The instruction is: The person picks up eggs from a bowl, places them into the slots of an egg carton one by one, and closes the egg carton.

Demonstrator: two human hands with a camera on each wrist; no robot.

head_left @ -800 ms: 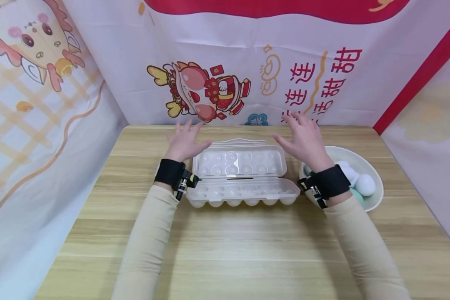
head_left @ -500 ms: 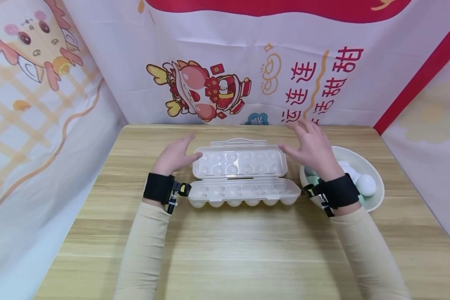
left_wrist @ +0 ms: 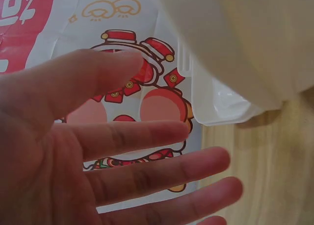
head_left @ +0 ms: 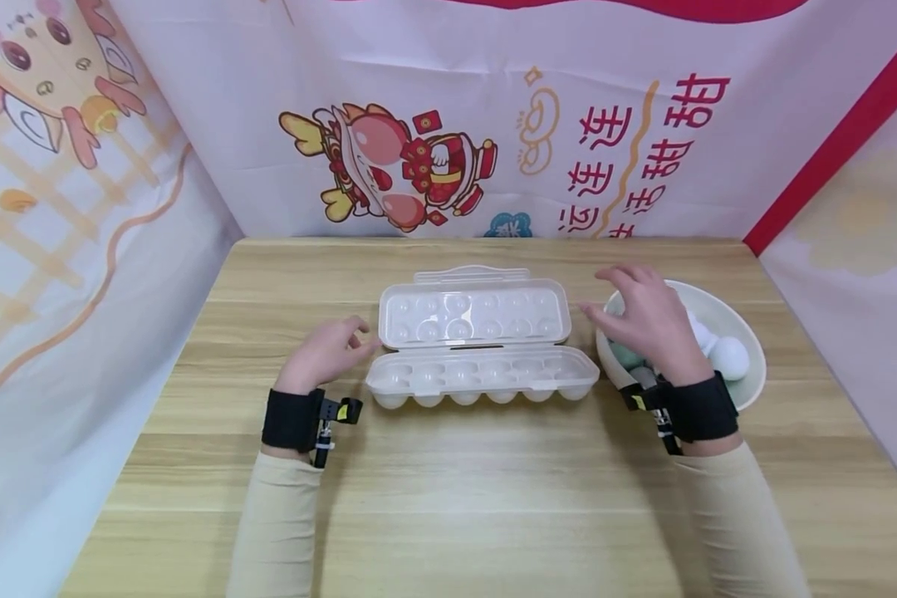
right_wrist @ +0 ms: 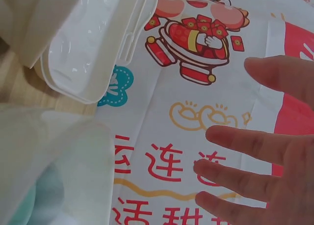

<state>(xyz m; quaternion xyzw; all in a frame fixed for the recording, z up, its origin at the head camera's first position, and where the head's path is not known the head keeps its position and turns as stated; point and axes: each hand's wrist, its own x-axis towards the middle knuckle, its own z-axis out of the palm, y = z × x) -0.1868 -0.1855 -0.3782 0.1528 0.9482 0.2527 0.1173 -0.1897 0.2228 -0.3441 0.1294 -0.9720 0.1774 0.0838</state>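
Observation:
A clear plastic egg carton [head_left: 482, 374] lies unfolded on the table, its lid [head_left: 474, 314] laid back on the far side. Rows of rounded cups show in it, with no eggs in them. Just off the carton's left end is my left hand [head_left: 325, 355], fingers loosely bent and nothing held. My right hand [head_left: 654, 320] hovers over the left part of a white oval bowl [head_left: 751, 332], thumb and fingers spread apart. Inside the bowl lie several eggs, among them a white egg [head_left: 729, 358] and a green egg [head_left: 624, 355]; the hand hides some of them.
The wood-grain table [head_left: 463, 507] extends in front of the carton. Behind it hangs a printed white cloth [head_left: 433, 58] with cartoon figures and red characters, and similar cloth closes off both sides. Each wrist wears a black strap with a small camera.
My left hand has drawn back toward me and to the left, its fingers curling a little. The right hand has shifted right, farther over the bowl. The carton stays in place.

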